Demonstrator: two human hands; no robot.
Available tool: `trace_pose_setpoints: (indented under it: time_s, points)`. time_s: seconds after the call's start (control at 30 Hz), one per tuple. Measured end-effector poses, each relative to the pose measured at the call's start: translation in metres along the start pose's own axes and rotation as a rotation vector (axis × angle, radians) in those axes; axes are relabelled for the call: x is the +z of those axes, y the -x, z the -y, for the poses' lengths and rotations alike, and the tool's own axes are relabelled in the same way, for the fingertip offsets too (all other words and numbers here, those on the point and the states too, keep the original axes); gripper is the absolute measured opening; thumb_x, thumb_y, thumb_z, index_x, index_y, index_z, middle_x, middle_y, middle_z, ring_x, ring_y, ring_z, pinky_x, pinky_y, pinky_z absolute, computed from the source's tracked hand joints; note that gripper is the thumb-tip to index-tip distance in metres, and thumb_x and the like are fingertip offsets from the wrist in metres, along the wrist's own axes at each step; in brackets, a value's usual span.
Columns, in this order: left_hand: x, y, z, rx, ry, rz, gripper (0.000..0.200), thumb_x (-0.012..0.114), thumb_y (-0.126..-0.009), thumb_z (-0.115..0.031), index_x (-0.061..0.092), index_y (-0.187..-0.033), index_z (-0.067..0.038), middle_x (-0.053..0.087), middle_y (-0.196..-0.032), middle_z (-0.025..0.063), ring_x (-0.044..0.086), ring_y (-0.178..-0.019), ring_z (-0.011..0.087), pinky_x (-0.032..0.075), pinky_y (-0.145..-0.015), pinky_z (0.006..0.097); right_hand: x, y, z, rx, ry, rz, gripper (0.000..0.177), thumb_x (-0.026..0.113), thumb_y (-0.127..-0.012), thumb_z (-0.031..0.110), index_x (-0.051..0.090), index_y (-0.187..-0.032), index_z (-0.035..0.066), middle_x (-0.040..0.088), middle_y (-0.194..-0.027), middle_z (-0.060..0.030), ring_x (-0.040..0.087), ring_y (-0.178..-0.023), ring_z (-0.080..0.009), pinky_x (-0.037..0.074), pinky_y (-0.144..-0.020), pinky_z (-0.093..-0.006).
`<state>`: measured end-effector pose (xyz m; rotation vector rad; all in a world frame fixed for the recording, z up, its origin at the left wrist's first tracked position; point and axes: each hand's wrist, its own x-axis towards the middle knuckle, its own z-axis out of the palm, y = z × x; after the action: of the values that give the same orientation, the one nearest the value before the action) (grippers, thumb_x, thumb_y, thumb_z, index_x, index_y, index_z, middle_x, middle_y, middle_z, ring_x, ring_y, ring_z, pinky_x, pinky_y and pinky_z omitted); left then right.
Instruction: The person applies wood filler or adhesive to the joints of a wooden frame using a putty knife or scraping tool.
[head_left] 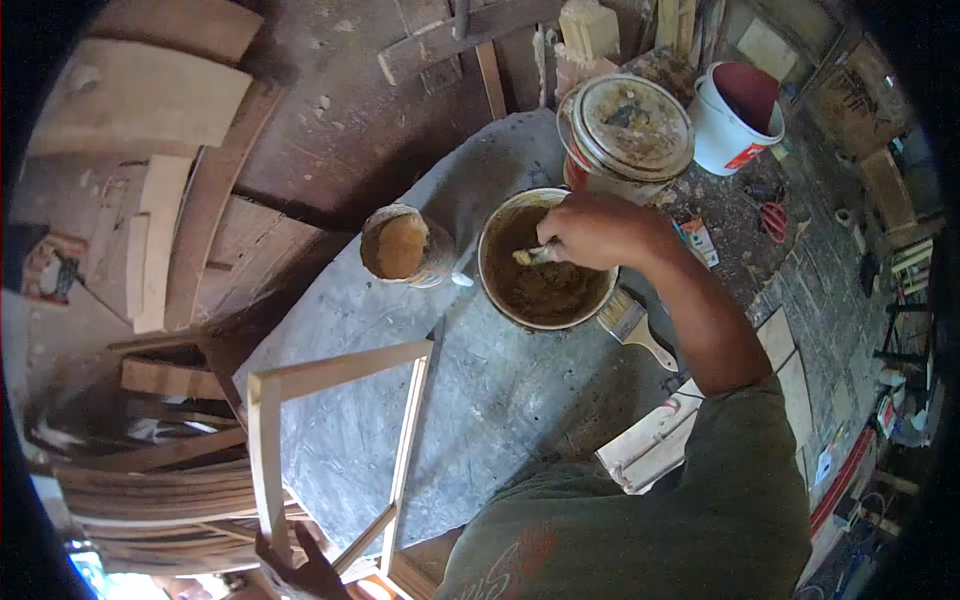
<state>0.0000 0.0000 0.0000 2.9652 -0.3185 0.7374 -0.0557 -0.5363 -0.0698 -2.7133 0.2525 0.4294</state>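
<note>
My right hand [600, 228] reaches into a round bowl [495, 290] of brown paste and grips a small putty tool [532, 256] coated with the paste. My left hand [300, 570] is low at the bottom edge, holding a pale wooden frame [268, 440] by its near corner. The frame rests tilted on the grey table [480, 400]. A smaller jar [402, 246] with brown paste stands left of the bowl.
A lidded, stained tin [628, 135] stands behind the bowl, and a paintbrush [632, 325] lies to its right. A white bucket [735, 115] sits on the floor at the far right. Wooden boards and offcuts [150, 200] pile up at the left.
</note>
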Motion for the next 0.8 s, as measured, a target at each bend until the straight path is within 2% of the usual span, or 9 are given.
trace_pose_setpoints:
  time_s: [0.07, 0.1, 0.2, 0.3, 0.33, 0.5, 0.63, 0.73, 0.8]
  points:
    - [-0.024, -0.014, -0.003, 0.074, -0.047, -0.090, 0.047, 0.079, -0.081, -0.034, 0.064, -0.110, 0.001, 0.069, -0.098, 0.0205, 0.069, -0.081, 0.0325, 0.056, -0.068, 0.0401, 0.009, 0.001, 0.022, 0.007, 0.023, 0.009, 0.021, 0.062, -0.083, 0.019, 0.070, -0.091, 0.000, 0.068, -0.091, -0.0229, 0.068, -0.089, -0.0371, 0.052, -0.080, -0.0462]
    - [0.016, -0.009, -0.037, 0.085, -0.043, -0.089, 0.048, 0.080, -0.080, -0.034, 0.064, -0.109, 0.001, 0.069, -0.095, 0.0193, 0.069, -0.080, 0.0322, 0.056, -0.068, 0.0399, 0.009, -0.014, -0.020, 0.016, 0.052, 0.034, 0.021, 0.062, -0.083, 0.018, 0.069, -0.088, -0.001, 0.068, -0.089, -0.0230, 0.068, -0.088, -0.0375, 0.052, -0.079, -0.0465]
    - [0.020, -0.021, -0.016, 0.156, -0.091, -0.132, 0.049, 0.083, -0.076, -0.032, 0.063, -0.105, 0.002, 0.067, -0.087, 0.0158, 0.066, -0.073, 0.0309, 0.055, -0.064, 0.0391, 0.024, -0.038, -0.017, -0.051, -0.059, -0.010, 0.022, 0.060, -0.081, 0.014, 0.068, -0.084, -0.006, 0.068, -0.087, -0.0244, 0.068, -0.084, -0.0377, 0.053, -0.074, -0.0470]
    - [0.023, -0.026, -0.011, 0.190, -0.171, -0.133, 0.048, 0.083, -0.077, -0.030, 0.062, -0.105, 0.002, 0.067, -0.087, 0.0158, 0.066, -0.073, 0.0300, 0.055, -0.062, 0.0394, 0.023, -0.073, -0.015, 0.076, -0.029, 0.496, 0.021, 0.059, -0.080, 0.011, 0.070, -0.087, -0.005, 0.069, -0.089, -0.0250, 0.069, -0.086, -0.0371, 0.053, -0.076, -0.0464]
    - [0.025, -0.025, -0.007, 0.136, -0.122, -0.114, 0.048, 0.083, -0.077, -0.029, 0.060, -0.107, 0.002, 0.066, -0.087, 0.0166, 0.066, -0.073, 0.0296, 0.054, -0.060, 0.0403, 0.027, -0.079, -0.014, -0.010, 0.040, 0.471, 0.020, 0.059, -0.079, 0.010, 0.071, -0.087, -0.005, 0.069, -0.090, -0.0248, 0.069, -0.086, -0.0370, 0.053, -0.076, -0.0460]
    - [0.025, -0.025, -0.006, 0.176, -0.092, -0.109, 0.048, 0.080, -0.080, -0.032, 0.059, -0.107, 0.002, 0.066, -0.088, 0.0183, 0.066, -0.073, 0.0302, 0.055, -0.060, 0.0406, 0.077, -0.099, -0.017, -0.197, 0.039, 0.204, 0.017, 0.059, -0.076, 0.004, 0.072, -0.083, -0.003, 0.070, -0.088, -0.0233, 0.069, -0.085, -0.0369, 0.054, -0.075, -0.0447]
    - [0.019, -0.023, -0.001, 0.146, -0.211, -0.048, 0.047, 0.068, -0.090, -0.038, 0.060, -0.110, 0.003, 0.067, -0.093, 0.0183, 0.066, -0.078, 0.0297, 0.055, -0.066, 0.0412, 0.076, -0.103, -0.016, -0.219, 0.084, 0.269, 0.018, 0.056, -0.076, 0.003, 0.073, -0.083, -0.003, 0.070, -0.085, -0.0224, 0.069, -0.084, -0.0366, 0.054, -0.074, -0.0444]
    - [0.018, -0.029, 0.027, -0.021, -0.021, 0.127, 0.065, 0.077, -0.083, -0.028, 0.051, -0.131, 0.008, 0.066, -0.106, 0.0264, 0.066, -0.094, 0.0366, 0.053, -0.081, 0.0436, 0.061, -0.094, -0.011, -0.148, 0.085, 0.317, 0.021, 0.053, -0.080, 0.003, 0.072, -0.084, -0.003, 0.070, -0.082, -0.0216, 0.070, -0.074, -0.0340, 0.055, -0.068, -0.0436]
    - [0.016, -0.032, 0.013, -0.047, 0.015, 0.167, 0.061, 0.077, -0.084, -0.028, 0.053, -0.127, 0.009, 0.066, -0.103, 0.0264, 0.066, -0.090, 0.0371, 0.053, -0.079, 0.0442, 0.030, -0.073, 0.000, -0.021, 0.003, 0.379, 0.021, 0.052, -0.084, 0.006, 0.071, -0.085, -0.003, 0.069, -0.078, -0.0211, 0.070, -0.065, -0.0306, 0.055, -0.062, -0.0428]
